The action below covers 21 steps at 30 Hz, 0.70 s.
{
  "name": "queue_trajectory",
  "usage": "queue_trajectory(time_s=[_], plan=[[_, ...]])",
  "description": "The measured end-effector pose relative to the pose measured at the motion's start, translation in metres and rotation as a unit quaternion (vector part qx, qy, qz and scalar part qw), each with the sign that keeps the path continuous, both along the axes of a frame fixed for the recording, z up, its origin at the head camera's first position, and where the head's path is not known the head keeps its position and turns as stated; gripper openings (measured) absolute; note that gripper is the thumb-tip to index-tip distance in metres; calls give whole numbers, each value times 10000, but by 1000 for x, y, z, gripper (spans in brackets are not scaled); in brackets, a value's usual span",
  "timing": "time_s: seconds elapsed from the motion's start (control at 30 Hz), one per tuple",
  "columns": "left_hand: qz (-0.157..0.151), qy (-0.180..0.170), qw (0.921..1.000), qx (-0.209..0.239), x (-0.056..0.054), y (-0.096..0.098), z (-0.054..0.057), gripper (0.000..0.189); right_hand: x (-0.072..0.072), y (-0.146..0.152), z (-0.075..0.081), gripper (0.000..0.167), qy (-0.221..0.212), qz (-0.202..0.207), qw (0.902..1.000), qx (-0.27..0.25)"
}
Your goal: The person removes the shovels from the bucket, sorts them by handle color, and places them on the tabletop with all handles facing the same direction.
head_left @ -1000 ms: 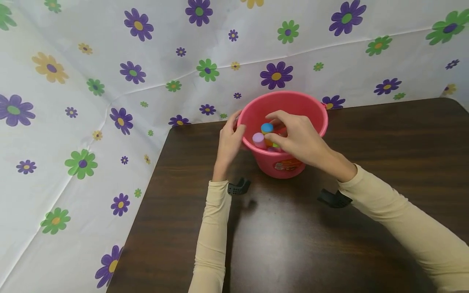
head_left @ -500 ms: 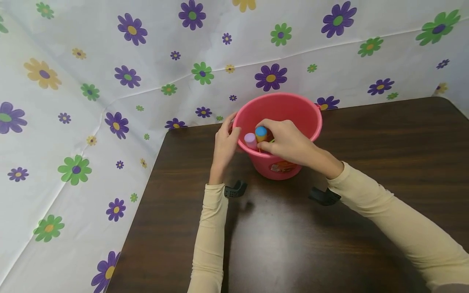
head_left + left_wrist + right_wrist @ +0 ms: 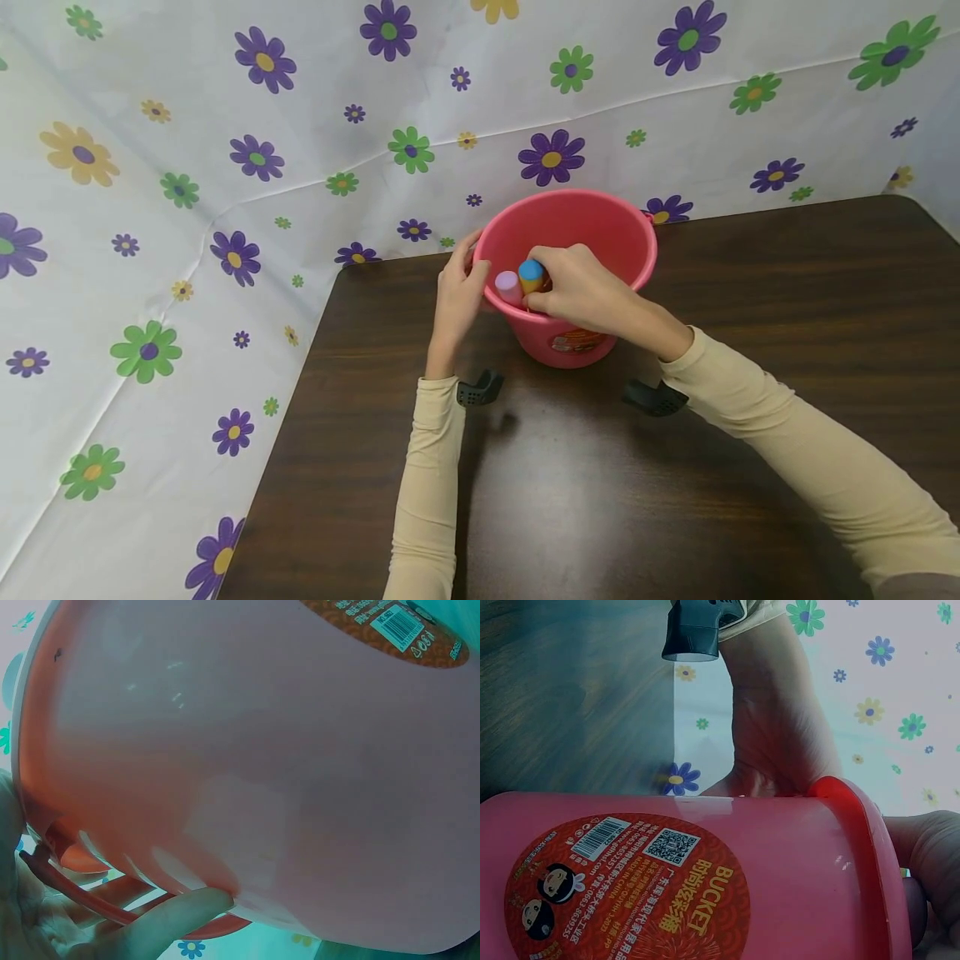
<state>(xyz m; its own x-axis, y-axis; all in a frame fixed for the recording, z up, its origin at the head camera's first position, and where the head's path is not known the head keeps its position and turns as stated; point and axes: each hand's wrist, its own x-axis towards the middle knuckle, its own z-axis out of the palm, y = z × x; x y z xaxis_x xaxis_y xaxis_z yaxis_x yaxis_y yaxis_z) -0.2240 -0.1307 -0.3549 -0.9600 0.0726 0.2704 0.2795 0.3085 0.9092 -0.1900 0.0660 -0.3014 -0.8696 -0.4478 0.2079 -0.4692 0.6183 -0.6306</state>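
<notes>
Pink bucket (image 3: 577,218), blue-yellow container (image 3: 530,271), white flowered backdrop (image 3: 315,100).

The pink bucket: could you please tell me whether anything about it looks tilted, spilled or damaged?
Mostly not: the bucket appears upright on the table and no spill shows. Only a small dark mark near its rim, in the left wrist view, stands out; I cannot tell whether it is damage.

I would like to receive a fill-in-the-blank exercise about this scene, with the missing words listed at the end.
1. Inside the pink plastic bucket, the person's right hand is beside a yellow-orange cylinder with a ____ top.
2. The white wall covering is printed with purple, green and yellow ____.
3. On the bucket's red oval label, near the barcode, is a square ____ code.

Missing words: blue; flowers; QR.
</notes>
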Motion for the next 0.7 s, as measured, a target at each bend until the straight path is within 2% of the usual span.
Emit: queue_trajectory(time_s=[0.33,0.7], plan=[[3,35,10000,-18,2,0,-1,55,2,0,-1,26,-39,-139,9998,-127],[17,13,10000,41,2,1,-1,54,3,3,0,29,160,-219,9994,-216]])
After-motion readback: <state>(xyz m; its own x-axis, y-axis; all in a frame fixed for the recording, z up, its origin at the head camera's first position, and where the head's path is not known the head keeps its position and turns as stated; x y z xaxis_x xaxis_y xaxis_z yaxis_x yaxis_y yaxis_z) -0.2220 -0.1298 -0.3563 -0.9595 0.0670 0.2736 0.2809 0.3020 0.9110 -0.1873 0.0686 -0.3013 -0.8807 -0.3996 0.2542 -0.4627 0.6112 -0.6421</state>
